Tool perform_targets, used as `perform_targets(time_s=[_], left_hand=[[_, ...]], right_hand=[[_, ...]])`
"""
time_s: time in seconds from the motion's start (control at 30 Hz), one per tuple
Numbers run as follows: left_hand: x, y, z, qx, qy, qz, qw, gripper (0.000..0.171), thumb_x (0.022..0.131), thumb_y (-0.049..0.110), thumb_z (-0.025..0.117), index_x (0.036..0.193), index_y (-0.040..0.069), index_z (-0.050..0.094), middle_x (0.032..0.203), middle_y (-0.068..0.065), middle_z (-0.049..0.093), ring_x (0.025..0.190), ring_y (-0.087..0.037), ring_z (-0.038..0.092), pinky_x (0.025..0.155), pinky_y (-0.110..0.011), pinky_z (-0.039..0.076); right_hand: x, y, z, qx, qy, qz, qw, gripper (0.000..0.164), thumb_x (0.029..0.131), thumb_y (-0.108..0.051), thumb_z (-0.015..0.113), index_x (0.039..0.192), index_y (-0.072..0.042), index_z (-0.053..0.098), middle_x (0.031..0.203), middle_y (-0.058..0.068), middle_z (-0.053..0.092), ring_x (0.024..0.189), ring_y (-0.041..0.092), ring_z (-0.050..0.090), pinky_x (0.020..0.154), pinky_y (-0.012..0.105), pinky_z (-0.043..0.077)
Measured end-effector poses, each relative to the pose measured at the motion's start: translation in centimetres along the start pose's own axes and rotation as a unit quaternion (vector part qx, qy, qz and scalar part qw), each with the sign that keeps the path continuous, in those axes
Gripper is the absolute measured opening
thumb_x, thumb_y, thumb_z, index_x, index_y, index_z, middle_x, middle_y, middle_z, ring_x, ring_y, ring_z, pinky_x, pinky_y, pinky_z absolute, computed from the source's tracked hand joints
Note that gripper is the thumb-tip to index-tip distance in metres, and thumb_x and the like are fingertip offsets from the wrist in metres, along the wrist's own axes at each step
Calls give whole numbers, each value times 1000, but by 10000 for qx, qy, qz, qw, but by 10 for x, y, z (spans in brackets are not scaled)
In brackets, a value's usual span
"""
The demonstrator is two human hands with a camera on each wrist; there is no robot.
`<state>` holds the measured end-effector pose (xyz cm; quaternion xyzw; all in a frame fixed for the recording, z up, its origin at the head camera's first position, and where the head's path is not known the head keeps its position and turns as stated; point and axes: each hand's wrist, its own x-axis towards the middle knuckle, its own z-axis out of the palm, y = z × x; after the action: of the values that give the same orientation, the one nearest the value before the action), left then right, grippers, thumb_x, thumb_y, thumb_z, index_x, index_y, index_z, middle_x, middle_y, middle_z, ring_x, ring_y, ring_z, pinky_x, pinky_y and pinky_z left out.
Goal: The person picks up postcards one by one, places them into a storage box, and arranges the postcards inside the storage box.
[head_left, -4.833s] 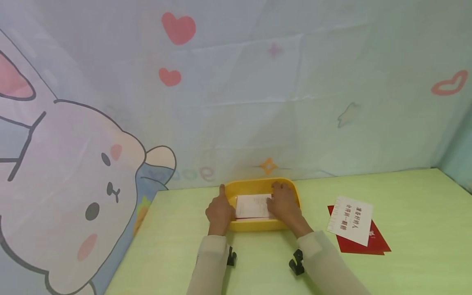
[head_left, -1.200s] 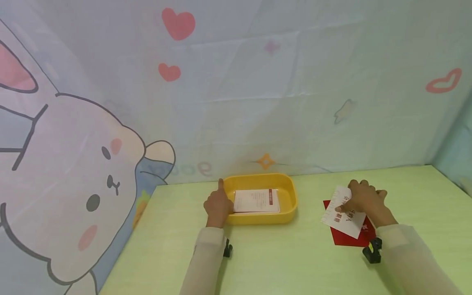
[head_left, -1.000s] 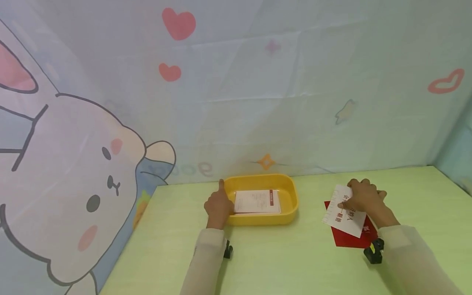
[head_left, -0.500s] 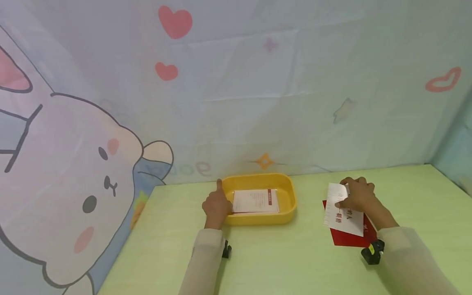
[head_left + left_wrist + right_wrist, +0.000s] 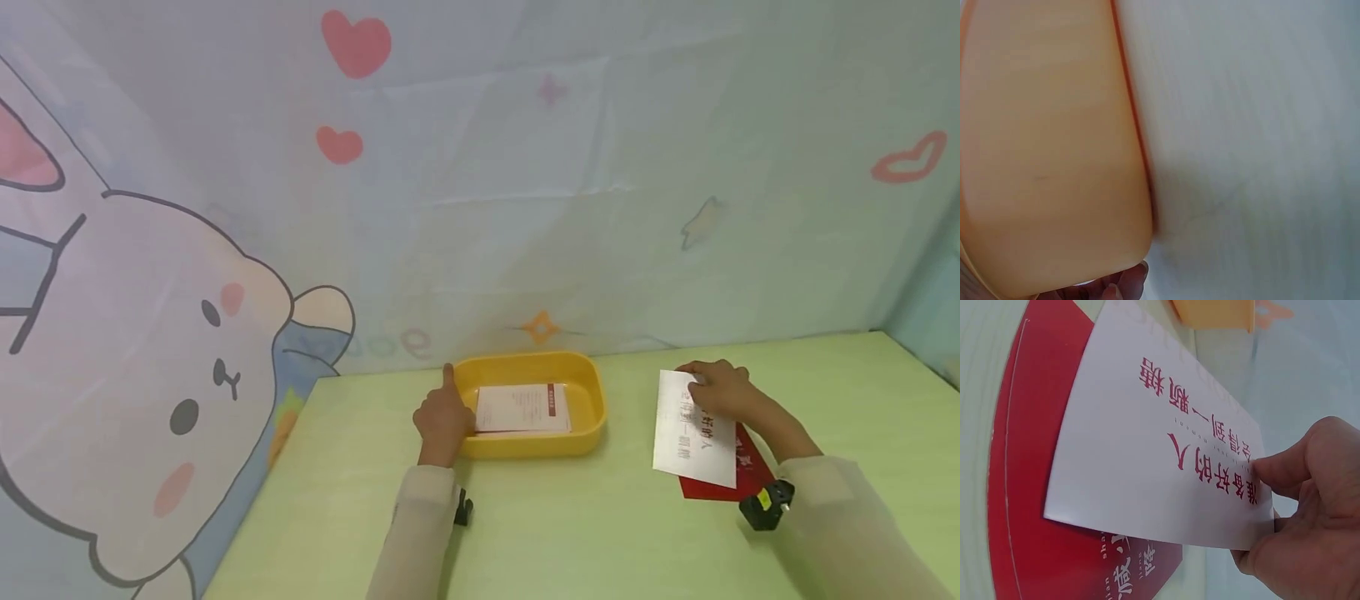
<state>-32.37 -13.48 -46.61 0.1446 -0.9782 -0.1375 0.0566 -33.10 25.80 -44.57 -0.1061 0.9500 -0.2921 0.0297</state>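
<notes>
Pinching the white card (image 5: 678,437) at its far-right corner with the right hand (image 5: 723,392), thumb on the lettered face, fingers behind, closed right up to the card's thickness. Holding it tilted over the red card (image 5: 752,477), just below the grip on the green tabletop (image 5: 570,533); impossible to tell whether touching along the low edge. Well left of this pinch, clasping the left end of the yellow tray (image 5: 528,447) with the left hand (image 5: 442,421), index finger straight along the rim. Probably partway through, with the printed stack (image 5: 513,408) already inside the tray, and with the white card in the pinch and the red card beneath it apparently left, both outside the tray. Reading in red beside the thumb: 准备好的人 and 会得到一颗糖, with "moment" in tiny print between. Reading in white on the red card: apparently 减 and 降, partly covered. Too small to read on the printed stack.
</notes>
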Motion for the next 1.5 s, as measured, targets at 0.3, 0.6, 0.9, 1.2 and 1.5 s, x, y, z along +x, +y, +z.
perform_targets(time_s=[0.3, 0.6, 0.9, 1.2, 1.5], left_hand=[[0, 0, -2, 21, -65, -63, 10000, 84, 83, 17, 67, 156, 22, 26, 84, -16, 66, 62, -27, 57, 59, -41, 48], [0, 0, 0, 45, 30, -67, 10000, 87, 81, 18, 71, 156, 22, 27, 83, -16, 66, 59, -26, 56, 56, -40, 48], [1, 0, 1, -17, 3, -32, 10000, 83, 83, 17, 66, 156, 22, 27, 84, -16, 66, 60, -27, 57, 57, -41, 49], [-2, 2, -1, -37, -89, -92, 9999, 80, 85, 16, 63, 156, 23, 26, 80, -15, 64, 59, -26, 55, 54, -39, 46], [0, 2, 0, -131, -84, -66, 9999, 82, 84, 15, 64, 156, 23, 25, 74, -13, 61, 57, -25, 53, 52, -38, 44]], right_hand=[[0, -7, -4, 814, -628, 130, 9946, 46, 101, -15, 36, 140, 9, 42, 102, 23, 58, 94, 36, 49, 63, 32, 47], [3, -11, -5, 1857, -999, 86, 9775, 48, 106, -19, 35, 147, 6, 30, 107, 17, 61, 79, 19, 64, 70, 32, 53], [1, -19, -9, 2222, -1221, 133, 9672, 52, 105, -21, 38, 151, 1, 26, 112, 17, 59, 83, 21, 65, 72, 32, 54], [1, -18, -1, 2921, -1172, -28, 9492, 49, 107, -21, 34, 149, 1, 26, 128, 19, 52, 103, 23, 58, 89, 34, 52], [5, -28, 0, 3633, -1386, -190, 9211, 55, 108, -23, 35, 154, -3, 15, 141, 20, 45, 110, 19, 60, 95, 35, 54]])
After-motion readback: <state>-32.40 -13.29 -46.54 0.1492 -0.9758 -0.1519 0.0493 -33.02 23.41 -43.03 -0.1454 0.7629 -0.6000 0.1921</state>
